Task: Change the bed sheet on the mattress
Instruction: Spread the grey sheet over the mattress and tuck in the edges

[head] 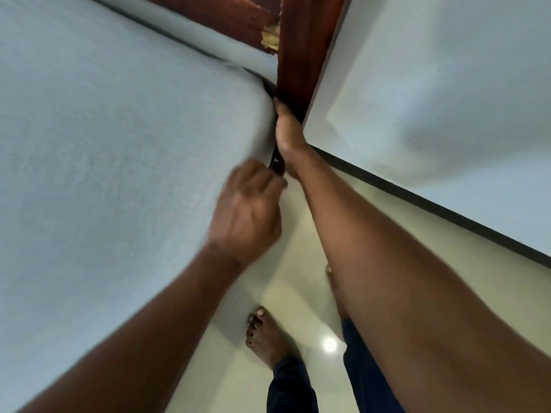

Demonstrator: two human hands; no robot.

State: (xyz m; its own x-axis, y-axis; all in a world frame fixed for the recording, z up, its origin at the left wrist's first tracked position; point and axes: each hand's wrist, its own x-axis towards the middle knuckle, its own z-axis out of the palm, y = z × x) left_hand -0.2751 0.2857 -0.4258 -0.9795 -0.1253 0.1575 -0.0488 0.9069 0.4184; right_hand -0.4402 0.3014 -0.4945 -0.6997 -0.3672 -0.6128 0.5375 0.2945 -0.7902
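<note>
A light blue bed sheet (119, 129) covers the mattress, which fills the left of the view. Its rounded corner (256, 93) meets the dark wooden bed post (301, 55). My right hand (287, 129) reaches down into the narrow gap between that corner and the post, lying flat against the sheet's side with its fingertips partly hidden. My left hand (247, 210) is blurred. Its fingers are curled round the sheet's edge on the mattress side, just below the corner. A dark strip (275, 163) shows between the two hands.
A red-brown wooden headboard (226, 16) with a chipped patch runs along the top. A pale wall (432, 99) with black skirting (447, 213) closes in on the right. My bare feet (265, 335) stand on glossy cream floor tiles between bed and wall.
</note>
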